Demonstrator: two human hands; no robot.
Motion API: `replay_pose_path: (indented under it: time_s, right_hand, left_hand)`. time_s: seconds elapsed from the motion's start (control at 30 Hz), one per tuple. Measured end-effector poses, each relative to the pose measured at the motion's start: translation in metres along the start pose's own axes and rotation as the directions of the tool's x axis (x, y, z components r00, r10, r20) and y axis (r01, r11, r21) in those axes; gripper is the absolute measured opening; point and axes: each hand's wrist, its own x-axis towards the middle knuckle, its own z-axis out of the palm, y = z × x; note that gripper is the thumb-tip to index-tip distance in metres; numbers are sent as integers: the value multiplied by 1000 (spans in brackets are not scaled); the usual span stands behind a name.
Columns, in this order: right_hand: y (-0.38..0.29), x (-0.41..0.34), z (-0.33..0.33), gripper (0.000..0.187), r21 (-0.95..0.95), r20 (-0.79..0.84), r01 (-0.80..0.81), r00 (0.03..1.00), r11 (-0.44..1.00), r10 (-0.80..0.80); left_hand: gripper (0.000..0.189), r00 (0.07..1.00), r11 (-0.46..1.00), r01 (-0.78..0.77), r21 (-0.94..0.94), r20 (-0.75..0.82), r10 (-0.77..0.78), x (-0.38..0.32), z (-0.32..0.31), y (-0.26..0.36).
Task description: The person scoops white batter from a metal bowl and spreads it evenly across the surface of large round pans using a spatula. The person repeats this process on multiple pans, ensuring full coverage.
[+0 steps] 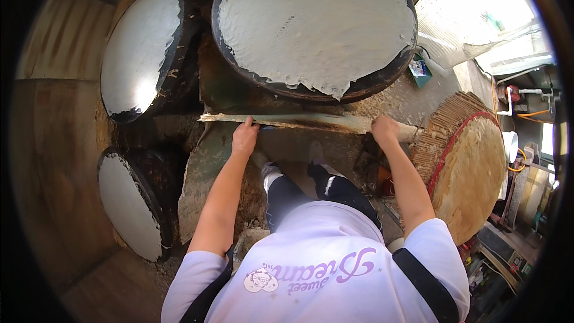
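Note:
A long, narrow board, crusted with dried matter and darkened in parts, lies crosswise before me. My left hand grips it near its left end, thumb on top. Towards its other end my right hand is closed around it. Just beyond the board is a large round black griddle, mostly covered by a thin white sheet of batter or dough with a ragged near edge. Beside my right forearm stands a round pad with a pale, stained top, a red rim band and ridged sides.
Two more round dark griddles bearing white sheets stand at the left, near a brown wall. A green dustpan-like item lies beyond the right hand. White pipes and a white bucket are at the right.

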Motion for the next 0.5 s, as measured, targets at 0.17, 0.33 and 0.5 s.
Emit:
replay_pose_path:
  time_s: [0.17, 0.33, 0.5]
  right_hand:
    - [65, -50, -27, 31, 61, -391, -1, 920, 998, 25]
    - [108, -109, 2, 31, 286, -674, 65, 723, 956, 152]
    - [123, -152, 69, 28, 486, -695, 32, 619, 873, 365]
  left_hand:
    - [10, 998, 1000, -2, 17, -61, 3, 14, 2, -2]
    - [18, 996, 996, 83, -36, 16, -83, 13, -1, 8]
    - [10, 990, 986, 142, -86, -10, -143, 10, -7, 21]
